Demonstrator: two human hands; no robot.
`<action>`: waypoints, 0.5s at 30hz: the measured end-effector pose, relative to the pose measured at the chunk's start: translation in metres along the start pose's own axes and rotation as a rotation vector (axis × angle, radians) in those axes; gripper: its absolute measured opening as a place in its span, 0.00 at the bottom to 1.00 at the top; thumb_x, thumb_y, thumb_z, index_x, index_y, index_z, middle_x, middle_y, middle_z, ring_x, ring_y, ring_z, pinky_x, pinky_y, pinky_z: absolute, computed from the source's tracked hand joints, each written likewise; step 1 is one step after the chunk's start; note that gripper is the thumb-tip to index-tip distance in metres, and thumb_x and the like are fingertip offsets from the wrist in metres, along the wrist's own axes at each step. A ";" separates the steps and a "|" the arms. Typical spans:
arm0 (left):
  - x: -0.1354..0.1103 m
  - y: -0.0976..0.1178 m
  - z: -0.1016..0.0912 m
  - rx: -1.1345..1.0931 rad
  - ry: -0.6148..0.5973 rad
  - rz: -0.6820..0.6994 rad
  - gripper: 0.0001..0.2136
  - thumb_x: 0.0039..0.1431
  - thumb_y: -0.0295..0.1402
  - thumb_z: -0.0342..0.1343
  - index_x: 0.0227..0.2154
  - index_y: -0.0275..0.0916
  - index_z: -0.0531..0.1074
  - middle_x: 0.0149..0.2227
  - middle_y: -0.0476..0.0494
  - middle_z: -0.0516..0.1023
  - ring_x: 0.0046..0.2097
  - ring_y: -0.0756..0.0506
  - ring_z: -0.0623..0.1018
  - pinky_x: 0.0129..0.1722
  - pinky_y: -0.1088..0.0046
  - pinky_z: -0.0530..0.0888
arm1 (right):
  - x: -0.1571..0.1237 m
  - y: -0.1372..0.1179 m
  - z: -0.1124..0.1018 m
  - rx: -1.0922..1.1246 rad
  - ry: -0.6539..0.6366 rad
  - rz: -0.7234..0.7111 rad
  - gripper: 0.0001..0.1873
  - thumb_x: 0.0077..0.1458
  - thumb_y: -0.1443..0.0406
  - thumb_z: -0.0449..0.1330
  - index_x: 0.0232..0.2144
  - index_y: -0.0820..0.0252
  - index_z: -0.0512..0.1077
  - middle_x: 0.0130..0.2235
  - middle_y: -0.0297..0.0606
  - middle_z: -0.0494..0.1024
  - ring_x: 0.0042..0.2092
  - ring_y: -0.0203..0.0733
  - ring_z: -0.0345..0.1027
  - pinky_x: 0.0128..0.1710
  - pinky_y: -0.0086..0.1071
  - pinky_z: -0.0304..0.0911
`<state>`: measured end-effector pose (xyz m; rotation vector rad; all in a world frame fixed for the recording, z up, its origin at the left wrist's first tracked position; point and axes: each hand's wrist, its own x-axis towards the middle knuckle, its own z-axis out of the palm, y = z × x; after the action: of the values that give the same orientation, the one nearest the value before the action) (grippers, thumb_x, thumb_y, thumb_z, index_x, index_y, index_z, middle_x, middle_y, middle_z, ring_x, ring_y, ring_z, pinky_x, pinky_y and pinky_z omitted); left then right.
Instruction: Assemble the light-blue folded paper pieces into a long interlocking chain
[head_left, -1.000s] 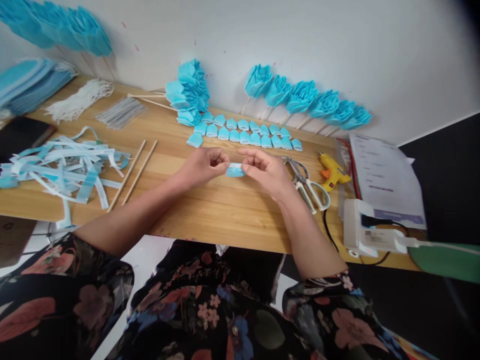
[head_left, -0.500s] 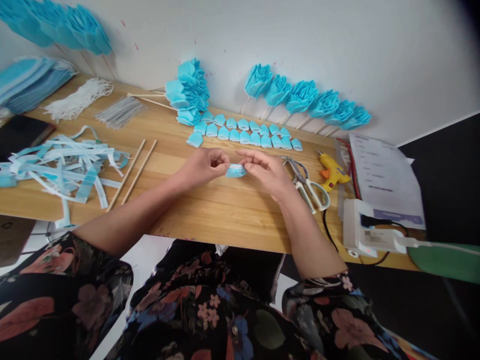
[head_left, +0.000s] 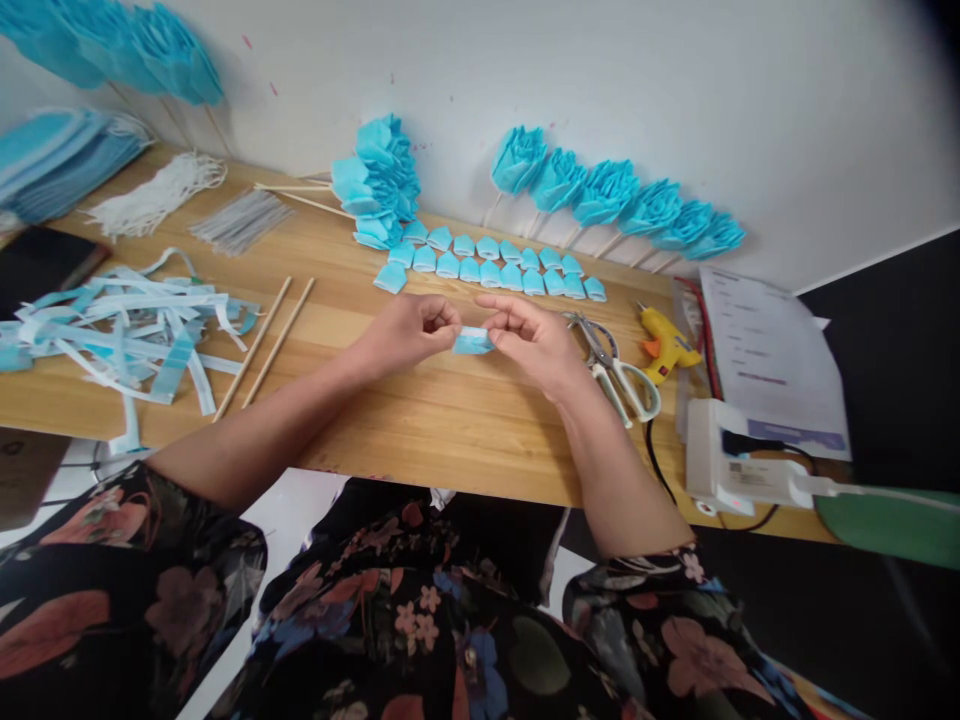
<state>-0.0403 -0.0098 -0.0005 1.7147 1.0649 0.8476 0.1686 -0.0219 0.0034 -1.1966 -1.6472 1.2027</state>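
Note:
A small folded piece of light blue fabric point(head_left: 472, 342) is stretched between my two hands, just above the wooden table. My left hand point(head_left: 417, 328) pinches its left end between thumb and forefinger. At the other end, the thumb and fingertips of my right hand point(head_left: 529, 338) close on it. Beyond my hands lie two rows of folded blue petals point(head_left: 490, 274), with one more petal point(head_left: 391, 277) at the front left. White-handled scissors point(head_left: 628, 385) rest just right of my right hand.
Blue fabric roses point(head_left: 607, 195) on sticks lean along the wall; more roses point(head_left: 379, 180) lie piled. Cut strips point(head_left: 161, 335), two wooden sticks point(head_left: 262, 345), grey wires point(head_left: 240, 222) and white cords point(head_left: 157, 193) lie left. A yellow glue gun point(head_left: 666, 345) and a white power adapter point(head_left: 712, 460) are right.
Almost nothing differs. Both hands keep their pinch on the blue fabric piece, which is tilted slightly differently; the whole view has shifted a little.

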 end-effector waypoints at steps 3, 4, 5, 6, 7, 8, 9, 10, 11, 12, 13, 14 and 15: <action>0.000 -0.001 0.000 -0.015 0.005 -0.002 0.04 0.52 0.31 0.58 0.26 0.37 0.71 0.23 0.50 0.71 0.26 0.52 0.67 0.26 0.75 0.62 | -0.001 -0.002 -0.001 -0.007 -0.001 -0.013 0.20 0.54 0.62 0.61 0.50 0.54 0.76 0.37 0.35 0.80 0.39 0.39 0.72 0.43 0.37 0.68; 0.000 -0.001 0.000 -0.017 0.003 -0.005 0.04 0.52 0.31 0.58 0.26 0.37 0.71 0.23 0.50 0.71 0.26 0.52 0.67 0.26 0.75 0.62 | -0.001 -0.001 -0.001 -0.016 0.001 -0.013 0.20 0.54 0.61 0.62 0.50 0.54 0.76 0.36 0.34 0.79 0.38 0.39 0.72 0.42 0.37 0.68; 0.000 -0.001 0.000 -0.019 0.001 -0.006 0.04 0.52 0.31 0.59 0.26 0.37 0.71 0.24 0.50 0.71 0.26 0.52 0.67 0.26 0.75 0.62 | -0.001 0.000 0.000 -0.025 0.004 -0.011 0.20 0.53 0.61 0.63 0.50 0.54 0.76 0.35 0.34 0.78 0.37 0.38 0.71 0.40 0.36 0.68; 0.000 0.000 0.000 -0.023 -0.003 -0.005 0.04 0.52 0.31 0.59 0.26 0.37 0.71 0.24 0.50 0.71 0.26 0.52 0.67 0.26 0.74 0.62 | -0.001 0.001 0.000 -0.031 0.008 -0.010 0.20 0.53 0.62 0.63 0.50 0.54 0.76 0.34 0.33 0.78 0.36 0.37 0.70 0.39 0.35 0.67; 0.000 0.001 0.000 -0.027 -0.010 -0.002 0.04 0.52 0.31 0.58 0.26 0.37 0.71 0.24 0.50 0.71 0.27 0.52 0.67 0.27 0.74 0.62 | 0.000 0.002 0.001 -0.033 0.011 -0.013 0.20 0.52 0.62 0.63 0.49 0.55 0.75 0.34 0.33 0.77 0.35 0.37 0.69 0.38 0.34 0.66; 0.000 0.002 0.000 -0.035 -0.016 0.004 0.05 0.53 0.32 0.58 0.26 0.37 0.71 0.24 0.50 0.72 0.27 0.52 0.68 0.27 0.74 0.63 | 0.000 0.003 0.003 -0.031 0.015 -0.020 0.20 0.52 0.63 0.63 0.49 0.55 0.75 0.33 0.32 0.76 0.34 0.36 0.69 0.37 0.34 0.66; 0.000 0.003 0.000 -0.043 -0.024 0.010 0.05 0.53 0.33 0.58 0.27 0.37 0.71 0.25 0.49 0.72 0.27 0.51 0.68 0.28 0.74 0.64 | 0.000 0.004 0.004 -0.026 0.020 -0.030 0.20 0.51 0.63 0.63 0.49 0.55 0.75 0.33 0.31 0.76 0.34 0.36 0.68 0.37 0.33 0.66; 0.000 0.004 0.001 -0.048 -0.033 0.016 0.06 0.54 0.34 0.58 0.27 0.36 0.71 0.26 0.49 0.73 0.28 0.51 0.68 0.29 0.74 0.64 | 0.000 0.004 0.006 -0.023 0.023 -0.040 0.20 0.51 0.64 0.62 0.48 0.55 0.75 0.32 0.31 0.76 0.33 0.35 0.68 0.37 0.33 0.66; -0.001 0.005 0.001 -0.046 -0.044 0.021 0.07 0.55 0.35 0.58 0.28 0.36 0.72 0.27 0.49 0.73 0.29 0.51 0.69 0.30 0.74 0.65 | -0.001 0.003 0.007 -0.022 0.024 -0.047 0.20 0.51 0.65 0.62 0.48 0.55 0.75 0.32 0.31 0.75 0.33 0.35 0.68 0.37 0.33 0.66; -0.001 0.006 0.002 -0.034 -0.056 0.024 0.07 0.55 0.36 0.58 0.28 0.36 0.72 0.27 0.49 0.73 0.29 0.51 0.69 0.30 0.74 0.65 | -0.002 0.001 0.009 -0.027 0.022 -0.052 0.20 0.51 0.65 0.62 0.48 0.55 0.75 0.31 0.30 0.75 0.33 0.35 0.68 0.37 0.33 0.66; -0.002 0.006 0.003 -0.015 -0.066 0.026 0.08 0.55 0.36 0.58 0.28 0.36 0.72 0.26 0.49 0.73 0.29 0.51 0.68 0.30 0.74 0.65 | -0.002 0.000 0.011 -0.038 0.020 -0.056 0.20 0.50 0.66 0.62 0.48 0.55 0.75 0.31 0.30 0.75 0.33 0.35 0.68 0.38 0.33 0.66; -0.002 0.006 0.004 0.008 -0.074 0.029 0.08 0.55 0.36 0.58 0.27 0.36 0.72 0.26 0.50 0.72 0.28 0.51 0.68 0.29 0.75 0.64 | -0.003 -0.001 0.013 -0.054 0.019 -0.061 0.20 0.50 0.66 0.62 0.48 0.55 0.75 0.31 0.30 0.75 0.33 0.35 0.68 0.38 0.33 0.66; -0.002 0.005 0.005 0.028 -0.080 0.034 0.08 0.55 0.36 0.58 0.27 0.36 0.72 0.25 0.50 0.72 0.28 0.52 0.67 0.29 0.75 0.63 | -0.004 -0.003 0.014 -0.073 0.019 -0.067 0.20 0.51 0.66 0.62 0.48 0.55 0.75 0.31 0.30 0.75 0.34 0.35 0.68 0.39 0.34 0.66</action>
<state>-0.0355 -0.0146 0.0025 1.7796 1.0004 0.7823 0.1557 -0.0294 0.0021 -1.1840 -1.7161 1.0953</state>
